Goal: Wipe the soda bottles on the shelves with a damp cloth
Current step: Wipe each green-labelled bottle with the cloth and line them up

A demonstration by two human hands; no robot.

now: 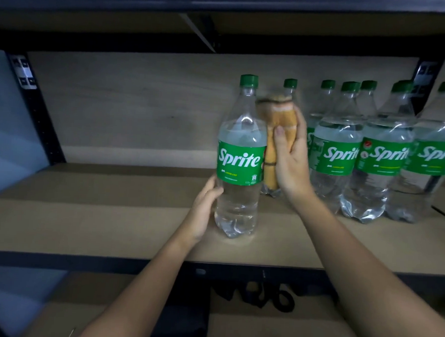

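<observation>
Both of my bare forearms reach up from the bottom of the view toward the wooden shelf (85, 212), which has a black metal front edge. On that board my left hand (205, 210) curls around the lower part of the front bottle (240, 156), fingers wrapped behind its clear base, thumb side toward me. That bottle stands upright near the front of the board, apart from the others, with a green cap, a green Sprite label and clear soda filling it up to the shoulder.

My right hand (293, 156) is closed on an orange cloth (274, 140), thumb pressed across its front and fingers curled behind it. The cloth is wrapped around a second bottle (289, 87) just behind and to the right of the front one; only its green cap, neck and a bit of its base show past the cloth. The top of the cloth is blurred.

To the right a cluster of bottles (338, 159) stands upright and close together, all green-capped, green-labelled and holding clear soda. Below, a lower shelf (259, 330) holds dark things I cannot make out.
</observation>
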